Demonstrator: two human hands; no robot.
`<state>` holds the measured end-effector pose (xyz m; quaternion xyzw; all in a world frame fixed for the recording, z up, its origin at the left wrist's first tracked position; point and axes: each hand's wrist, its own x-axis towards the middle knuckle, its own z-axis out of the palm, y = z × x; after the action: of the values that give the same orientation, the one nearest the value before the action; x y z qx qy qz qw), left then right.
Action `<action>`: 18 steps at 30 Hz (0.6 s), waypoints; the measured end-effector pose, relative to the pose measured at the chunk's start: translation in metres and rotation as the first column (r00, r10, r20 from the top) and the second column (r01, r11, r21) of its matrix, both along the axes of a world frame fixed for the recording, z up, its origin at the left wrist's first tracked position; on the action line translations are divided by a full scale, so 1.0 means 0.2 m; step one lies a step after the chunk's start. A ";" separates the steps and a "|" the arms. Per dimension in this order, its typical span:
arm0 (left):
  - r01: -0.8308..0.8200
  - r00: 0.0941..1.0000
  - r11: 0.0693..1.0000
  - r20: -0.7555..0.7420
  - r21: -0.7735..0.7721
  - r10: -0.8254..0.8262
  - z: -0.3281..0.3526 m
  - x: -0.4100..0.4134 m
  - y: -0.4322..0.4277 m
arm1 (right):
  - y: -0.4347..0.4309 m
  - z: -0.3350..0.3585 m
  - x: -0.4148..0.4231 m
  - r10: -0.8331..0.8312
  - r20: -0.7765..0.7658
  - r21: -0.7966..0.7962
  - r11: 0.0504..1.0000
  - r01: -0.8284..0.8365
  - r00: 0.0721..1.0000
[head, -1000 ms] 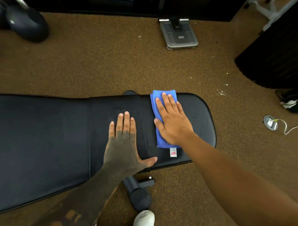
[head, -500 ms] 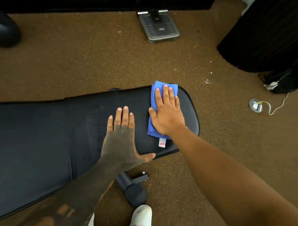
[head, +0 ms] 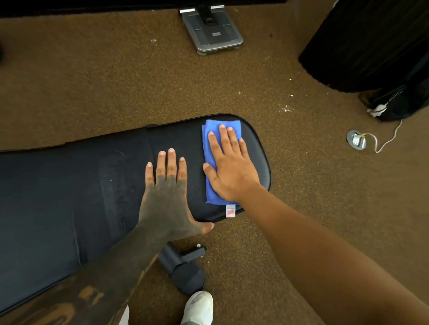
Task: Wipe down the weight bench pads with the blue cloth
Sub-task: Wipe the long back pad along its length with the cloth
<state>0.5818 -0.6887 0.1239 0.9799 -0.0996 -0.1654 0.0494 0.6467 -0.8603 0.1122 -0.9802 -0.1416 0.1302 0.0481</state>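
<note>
Brown speckled carpet (head: 108, 81) covers the floor, dotted with a few white crumbs. A grey floor scale (head: 212, 28) sits at the far edge, a dark ribbed drape (head: 374, 35) hangs at the far right, and a round floor socket (head: 356, 139) with a pale cable lies near it. The black bench pad (head: 88, 191) runs in from the left and ends in a rounded tip. A black padded roller (head: 185, 270) on the bench frame shows below it, next to a white shoe (head: 199, 308).

The folded blue cloth (head: 207, 150) lies on the rounded end of the pad, its white tag (head: 230, 211) hanging over the near edge. The right hand (head: 230, 171) lies flat on the cloth, fingers straight and close together, pressing it down without gripping it. The left hand (head: 166, 195) rests palm-down on bare pad just beside the cloth, fingers extended, thumb spread along the near edge, holding nothing.
</note>
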 end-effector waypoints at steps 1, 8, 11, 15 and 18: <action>0.001 1.000 1.000 0.001 0.001 -0.001 0.00 0.00 0.00 | 0.00 0.00 -0.03 0.033 0.003 0.009 0.999 -0.033 0.999; 0.006 1.000 1.000 -0.013 0.018 -0.006 0.00 0.01 -0.01 | -0.16 -0.02 -0.12 -0.033 0.016 0.052 0.998 0.032 0.999; 0.009 1.000 0.998 -0.015 0.058 -0.009 0.00 0.01 -0.01 | -0.13 -0.03 -0.02 -0.248 0.001 0.040 0.968 0.248 0.969; 0.013 1.000 0.997 -0.006 0.070 -0.012 0.00 0.00 -0.02 | -0.09 -0.02 -0.06 -0.163 0.003 0.045 0.986 0.163 0.987; 0.013 1.000 0.999 -0.009 0.050 -0.013 0.00 0.00 -0.02 | -0.18 -0.02 -0.16 0.013 0.010 0.073 0.997 -0.014 1.000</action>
<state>0.5820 -0.6929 0.1241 0.9795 -0.1015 -0.1723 0.0241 0.6139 -0.8962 0.1088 -0.9774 -0.1530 0.1204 0.0821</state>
